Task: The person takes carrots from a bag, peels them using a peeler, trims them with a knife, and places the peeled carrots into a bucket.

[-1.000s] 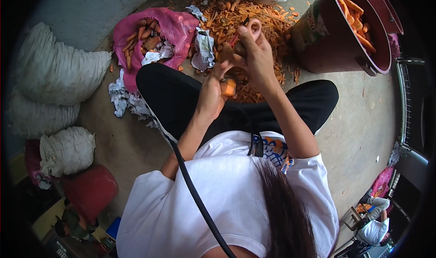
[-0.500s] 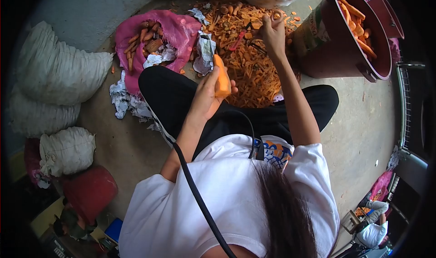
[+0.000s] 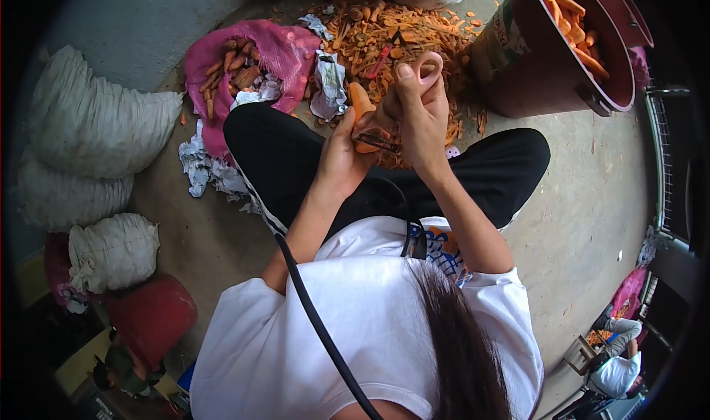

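My left hand (image 3: 342, 157) is wrapped round an orange carrot (image 3: 361, 100), whose tip points away from me. Closed on a peeler (image 3: 427, 69) with a pink ring-shaped handle end, my right hand (image 3: 423, 124) is just right of the carrot. The peeler's dark metal blade lies across the lower part of the carrot. Below and beyond both hands spreads a heap of orange peelings (image 3: 429, 35), with a red tool (image 3: 379, 63) lying on it.
An open pink sack (image 3: 296, 50) of unpeeled carrots is at the upper left. A maroon bucket (image 3: 518, 72) of peeled carrots stands upper right. White sacks (image 3: 111, 117) and a red bucket (image 3: 151, 320) are on the left. Two people (image 3: 617, 372), (image 3: 126, 368) appear in the lower corners.
My right hand first moved away over the heap, then came back with the peeler to the carrot. My left hand still holds the carrot, near the same place.
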Motion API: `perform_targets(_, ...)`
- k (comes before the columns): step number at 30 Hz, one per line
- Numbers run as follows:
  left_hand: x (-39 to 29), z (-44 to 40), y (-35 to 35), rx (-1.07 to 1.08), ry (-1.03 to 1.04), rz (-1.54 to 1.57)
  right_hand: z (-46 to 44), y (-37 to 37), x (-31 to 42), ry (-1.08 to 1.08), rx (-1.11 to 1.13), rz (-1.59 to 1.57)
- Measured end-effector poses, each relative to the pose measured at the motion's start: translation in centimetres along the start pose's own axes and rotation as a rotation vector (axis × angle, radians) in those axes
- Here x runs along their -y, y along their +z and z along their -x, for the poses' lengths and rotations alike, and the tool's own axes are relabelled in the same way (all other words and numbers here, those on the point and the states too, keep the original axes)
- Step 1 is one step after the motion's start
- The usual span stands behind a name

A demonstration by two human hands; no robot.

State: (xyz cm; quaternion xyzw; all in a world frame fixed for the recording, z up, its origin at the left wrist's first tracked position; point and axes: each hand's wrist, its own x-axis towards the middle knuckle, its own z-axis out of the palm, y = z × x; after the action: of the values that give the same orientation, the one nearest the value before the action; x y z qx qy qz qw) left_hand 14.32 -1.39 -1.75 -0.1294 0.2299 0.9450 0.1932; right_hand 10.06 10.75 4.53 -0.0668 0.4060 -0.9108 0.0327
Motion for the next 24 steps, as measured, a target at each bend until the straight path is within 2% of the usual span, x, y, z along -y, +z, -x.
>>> perform_targets(5,0.3,1.1,0.3,0.046,0.021,-0.020,0.0,-0.1,-0.2,0.066,-0.057,0.022)
perform_targets(6,0.2,1.3,1.0,-0.004,0.058,-0.091,-0.4,-0.5,-0.7,0.077,-0.085,0.033)
perform_targets(8,-0.3,1.6,2.9,-0.101,0.140,-0.234,-2.2,-0.8,-0.8,-0.097,-0.160,0.204)
perform_targets(10,0.4,2.9,2.3,-0.017,-0.012,-0.263,-5.5,-3.6,0.0,-0.157,-0.170,0.188)
perform_targets(13,0.4,2.4,1.7,-0.043,0.081,-0.241,-4.6,-3.0,1.0,-0.035,-0.031,0.041)
perform_targets(14,0.4,2.4,1.3,-0.048,0.111,-0.237,-3.3,-1.9,1.4,0.021,-0.046,0.026)
perform_targets(15,0.1,2.6,3.9,-0.093,0.166,-0.232,-1.8,-0.3,1.9,0.073,-0.055,0.014)
perform_targets(17,0.1,2.3,2.7,-0.119,0.116,-0.251,-0.5,0.6,1.2,0.103,-0.034,-0.002)
perform_targets(18,0.1,2.3,2.4,-0.131,0.086,-0.265,-0.1,0.9,1.1,0.094,-0.021,0.101)
perform_targets(20,0.0,2.3,2.8,-0.082,0.077,-0.291,-0.4,0.8,0.8,0.122,0.003,0.033)
perform_targets(22,0.0,2.9,2.7,-0.053,0.066,-0.310,-2.0,0.2,0.3,0.071,-0.040,0.110)
perform_targets(24,0.5,3.7,2.0,-0.033,0.047,-0.317,-6.3,-2.5,-1.2,-0.134,-0.024,0.175)
